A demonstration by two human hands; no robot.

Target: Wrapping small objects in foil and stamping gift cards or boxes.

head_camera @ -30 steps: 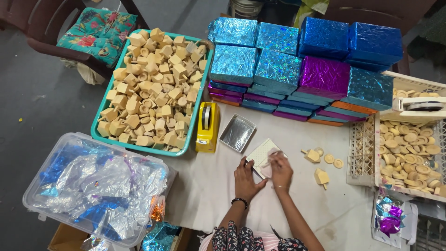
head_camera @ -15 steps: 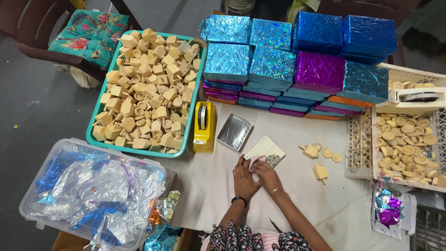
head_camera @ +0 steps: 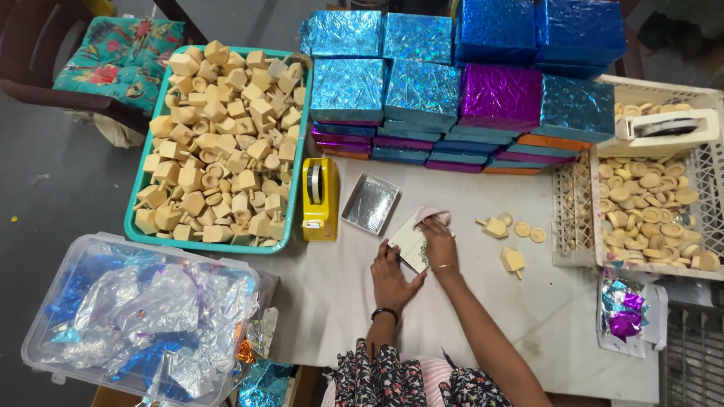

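On the white table point(head_camera: 558, 324) both hands press on a small flat white box with a patterned top point(head_camera: 409, 241). My left hand point(head_camera: 392, 277) lies on its near edge, fingers spread over it. My right hand point(head_camera: 437, 240) holds the box's far right side, where a pinkish flap or cloth shows at the corner. An open silver-lined tray point(head_camera: 369, 203) sits just left of the box. Two wooden spinning tops point(head_camera: 495, 226) point(head_camera: 513, 261) and a couple of wooden discs point(head_camera: 529, 232) lie to the right.
A yellow tape dispenser point(head_camera: 320, 199) stands beside a teal tray of wooden tops point(head_camera: 219, 143). Stacked shiny blue and purple wrapped boxes point(head_camera: 460, 90) fill the back. A white basket of wooden discs point(head_camera: 656, 203) is right, a clear bin of foil sheets point(head_camera: 136, 316) left.
The view has shifted slightly. Both hands stay on the small box; the right hand has moved up along its right side toward the far corner.
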